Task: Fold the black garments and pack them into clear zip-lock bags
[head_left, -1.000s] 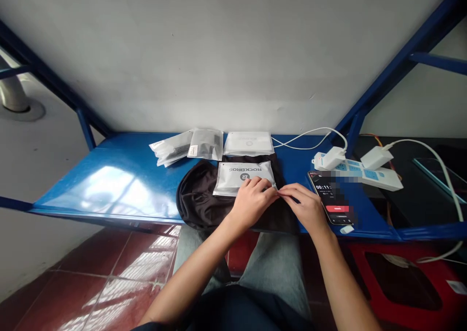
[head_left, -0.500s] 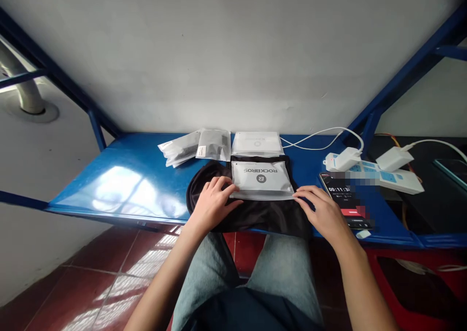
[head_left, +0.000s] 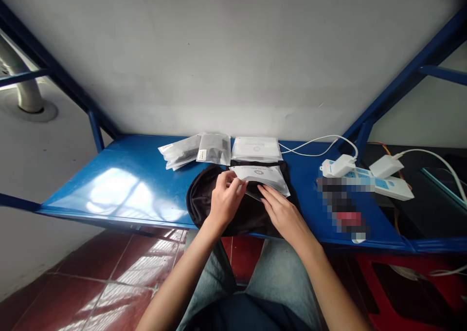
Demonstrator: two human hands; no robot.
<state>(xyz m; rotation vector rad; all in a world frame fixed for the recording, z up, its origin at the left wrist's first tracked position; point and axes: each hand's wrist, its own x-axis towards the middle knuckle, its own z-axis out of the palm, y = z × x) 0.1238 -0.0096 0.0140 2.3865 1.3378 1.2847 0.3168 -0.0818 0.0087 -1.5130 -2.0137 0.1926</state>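
Glossy blue metal forms the shelf (head_left: 120, 185), its surface smooth and reflecting pale window light. At the middle of the shelf's front edge lies one black fabric piece (head_left: 204, 199), soft, matte and rumpled, with a rounded left side. On top of the fabric sits one flat white plastic pouch (head_left: 268, 176), slick and rectangular, its near edge lifted. The left hand (head_left: 223, 202) pinches the pouch's near left corner between thumb and fingers. The right hand (head_left: 280, 211) lies flat with fingers extended, its fingertips slipped at the pouch's raised opening.

Behind the fabric, toward the shelf's back edge, rest more flat packets: one white sealed pouch (head_left: 256, 148) directly behind, and to its left a fanned cluster of clear packets (head_left: 197, 150), about three, though their overlap makes the count unsure. To the right of the fabric lie one white power strip (head_left: 383, 185) carrying two white blocky chargers (head_left: 337, 165), with thin white cables.
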